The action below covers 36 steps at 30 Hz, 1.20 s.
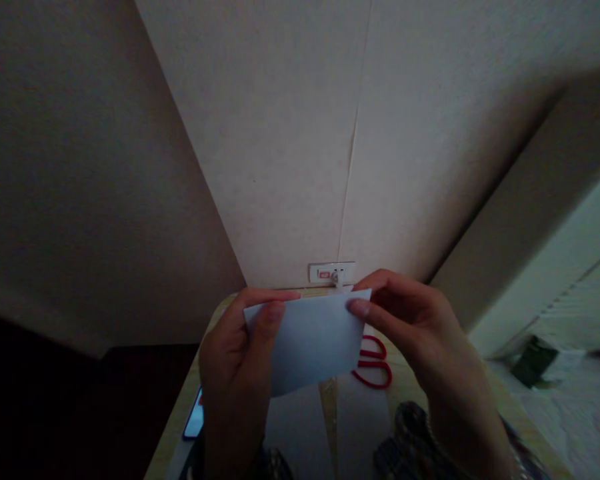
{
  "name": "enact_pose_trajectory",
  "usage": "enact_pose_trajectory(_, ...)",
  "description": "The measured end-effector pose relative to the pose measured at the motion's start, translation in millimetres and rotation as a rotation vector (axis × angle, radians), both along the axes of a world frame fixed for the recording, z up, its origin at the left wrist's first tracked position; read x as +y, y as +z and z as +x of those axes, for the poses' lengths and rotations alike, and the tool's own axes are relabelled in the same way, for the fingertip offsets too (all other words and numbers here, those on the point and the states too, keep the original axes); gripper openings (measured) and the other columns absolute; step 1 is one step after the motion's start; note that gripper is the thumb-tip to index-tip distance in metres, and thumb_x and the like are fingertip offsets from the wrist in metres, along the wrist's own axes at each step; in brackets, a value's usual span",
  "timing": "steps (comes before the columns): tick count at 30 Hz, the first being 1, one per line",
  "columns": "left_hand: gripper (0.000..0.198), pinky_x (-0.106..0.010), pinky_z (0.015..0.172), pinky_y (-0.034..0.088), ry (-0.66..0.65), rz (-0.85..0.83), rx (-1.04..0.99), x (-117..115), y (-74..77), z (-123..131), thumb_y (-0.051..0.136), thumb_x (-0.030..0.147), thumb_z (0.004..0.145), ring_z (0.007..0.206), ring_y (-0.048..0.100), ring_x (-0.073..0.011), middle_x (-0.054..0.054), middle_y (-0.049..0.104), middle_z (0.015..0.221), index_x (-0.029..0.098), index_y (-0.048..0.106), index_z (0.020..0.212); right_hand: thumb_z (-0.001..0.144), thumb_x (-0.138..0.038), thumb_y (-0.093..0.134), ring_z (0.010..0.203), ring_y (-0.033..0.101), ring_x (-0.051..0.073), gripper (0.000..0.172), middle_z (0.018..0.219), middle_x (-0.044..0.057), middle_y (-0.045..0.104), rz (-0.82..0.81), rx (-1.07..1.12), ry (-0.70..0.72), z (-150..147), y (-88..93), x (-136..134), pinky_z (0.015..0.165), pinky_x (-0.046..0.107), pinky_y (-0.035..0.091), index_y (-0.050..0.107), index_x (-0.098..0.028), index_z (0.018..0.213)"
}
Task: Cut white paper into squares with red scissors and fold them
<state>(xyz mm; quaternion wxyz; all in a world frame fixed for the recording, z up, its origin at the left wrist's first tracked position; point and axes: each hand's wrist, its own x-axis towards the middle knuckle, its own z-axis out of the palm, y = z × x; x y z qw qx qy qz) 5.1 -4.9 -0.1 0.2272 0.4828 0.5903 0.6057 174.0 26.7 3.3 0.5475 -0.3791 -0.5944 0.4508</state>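
A small white sheet of paper [314, 343] is held up above the table between both hands. My left hand [245, 353] pinches its left side, thumb on the near face and fingers behind. At the upper right corner, my right hand [415, 327] grips the sheet between thumb and fingers. Behind the sheet's right edge lie scissors with red handles [377, 365]; their blades are hidden by the paper. More white paper [300, 427] lies on the table below, with another white strip [363, 417] beside it.
The light wooden table [173, 423] stands against a pale wall [300, 167]. On the wall is a socket [315, 273] with a white plug [337, 277] in it. A phone [194, 420] with a lit screen lies left of my left hand. A dark green object [534, 361] is at far right.
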Motion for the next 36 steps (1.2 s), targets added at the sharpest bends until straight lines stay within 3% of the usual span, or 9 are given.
enact_pose_trajectory(4,0.019,-0.025,0.048,0.038,0.009,0.039,-0.027,1.6,-4.3,1.7,0.063,0.039,0.084,0.063,0.061,-0.0167,0.003,0.07,0.067,0.027,0.073,0.075,0.078,-0.02,0.075,0.062,0.055,0.009,0.018,0.062,-0.007,0.064,0.021,0.032,-0.073,-2.0,-2.7,0.3,0.057,0.02,0.039,0.066,-0.021,0.063)
enact_pose_trajectory(11,0.019,-0.024,0.054,0.044,0.057,0.109,0.048,2.2,-10.2,1.5,0.063,0.038,0.085,0.058,0.059,-0.0142,0.005,0.068,0.063,0.026,0.072,0.073,0.085,-0.022,0.067,0.061,0.053,0.01,0.022,0.062,-0.006,0.06,0.067,-0.015,-0.045,-1.5,-3.2,2.6,0.056,0.022,0.038,0.063,-0.021,0.063)
enact_pose_trajectory(14,0.016,-0.023,0.053,0.045,0.058,0.126,0.052,2.1,-9.0,4.1,0.063,0.033,0.085,0.058,0.061,-0.0139,0.005,0.071,0.065,0.026,0.073,0.074,0.089,-0.025,0.064,0.059,0.05,0.01,0.025,0.061,-0.006,0.056,0.106,-0.072,-0.156,-4.2,-3.5,-3.0,0.055,0.023,0.036,0.062,-0.021,0.065)
enact_pose_trajectory(19,0.012,-0.022,0.057,0.05,-0.202,0.065,0.017,2.3,0.4,5.3,0.067,0.02,0.077,0.058,0.066,-0.0135,0.007,0.074,0.063,0.026,0.073,0.068,0.094,-0.024,0.06,0.057,0.05,0.011,0.024,0.064,-0.005,0.058,0.168,-0.152,-0.312,1.2,-0.6,-11.4,0.049,0.025,0.032,0.064,-0.023,0.07)
enact_pose_trajectory(22,0.009,-0.022,0.062,0.053,-0.363,-0.081,-0.022,2.7,5.9,1.2,0.069,0.019,0.074,0.061,0.07,-0.0143,0.007,0.076,0.065,0.026,0.072,0.069,0.092,-0.025,0.061,0.056,0.052,0.013,0.025,0.061,-0.004,0.06,0.188,-0.294,-0.198,10.8,2.6,-6.6,0.048,0.025,0.035,0.064,-0.022,0.068)
enact_pose_trajectory(25,0.004,-0.02,0.054,0.049,-0.508,-0.239,0.006,3.4,7.8,-2.1,0.071,0.022,0.075,0.058,0.07,-0.0146,0.005,0.074,0.059,0.025,0.073,0.072,0.091,-0.022,0.06,0.059,0.06,0.014,0.024,0.063,-0.003,0.067,0.27,-0.424,-0.022,15.5,4.1,0.2,0.057,0.025,0.044,0.067,-0.021,0.068)
enact_pose_trajectory(28,0.014,-0.019,0.048,0.042,-0.526,-0.255,0.086,4.0,7.3,-4.0,0.068,0.025,0.078,0.057,0.068,-0.0139,0.004,0.072,0.058,0.023,0.069,0.065,0.09,-0.021,0.063,0.066,0.065,0.015,0.012,0.07,-0.002,0.072,0.285,-0.463,-0.013,12.0,3.2,2.1,0.064,0.024,0.048,0.07,-0.021,0.08)
enact_pose_trajectory(31,0.016,-0.018,0.046,0.042,-0.483,-0.217,0.129,5.4,5.7,-7.1,0.067,0.027,0.08,0.055,0.067,-0.0136,0.004,0.07,0.056,0.022,0.067,0.065,0.085,-0.022,0.071,0.065,0.065,0.014,0.003,0.07,-0.004,0.071,0.246,-0.466,-0.049,5.3,1.2,-0.1,0.059,0.022,0.047,0.07,-0.021,0.083)
enact_pose_trajectory(36,0.013,-0.02,0.055,0.05,-0.452,-0.109,0.292,9.2,2.6,-12.8,0.066,0.022,0.08,0.057,0.071,-0.0143,0.003,0.074,0.062,0.021,0.068,0.068,0.085,-0.021,0.07,0.057,0.06,0.012,0.015,0.061,-0.005,0.066,0.207,-0.422,-0.12,-1.1,-0.6,-0.8,0.055,0.022,0.043,0.067,-0.02,0.07)
